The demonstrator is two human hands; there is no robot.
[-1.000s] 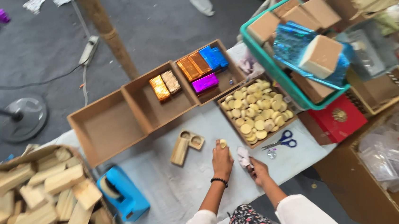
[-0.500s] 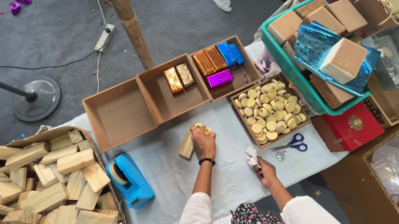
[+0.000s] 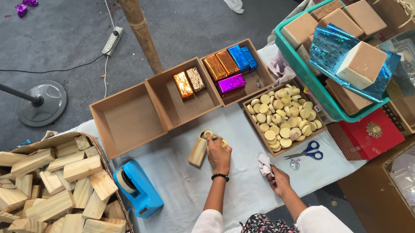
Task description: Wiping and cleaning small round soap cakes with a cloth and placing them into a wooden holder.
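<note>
1. Near the middle of the white-clothed tabletop (image 3: pixel 183 187), the left hand (image 3: pixel 219 156) is resting on a pale rectangular wooden block (image 3: pixel 198 151); its fingers are curling around a small round cream-coloured disc (image 3: pixel 208 133) at the block's upper end.
2. Beside it, the right hand (image 3: pixel 277 179) is gripping a small crumpled white cloth (image 3: pixel 264 165), with the fingers clenched around the fabric.
3. Lying tilted just below the three-compartment brown wooden tray (image 3: pixel 129 120), the block is looking stiff, light and dry; holding it across its long flat sides seems safest, since the grain gives good friction.
4. Judging by the look-alikes in the shallow wooden box of round cream discs (image 3: pixel 285 118), the disc is small and smooth and probably brittle or waxy, so pinching it gently by its rim seems wise.
5. Sitting to the left, a blue plastic tape dispenser (image 3: pixel 138 187) is lying near a cardboard box of pale wooden blocks (image 3: pixel 50 193).
6. Blue-handled scissors (image 3: pixel 309 151) are lying just below the disc box.
</note>
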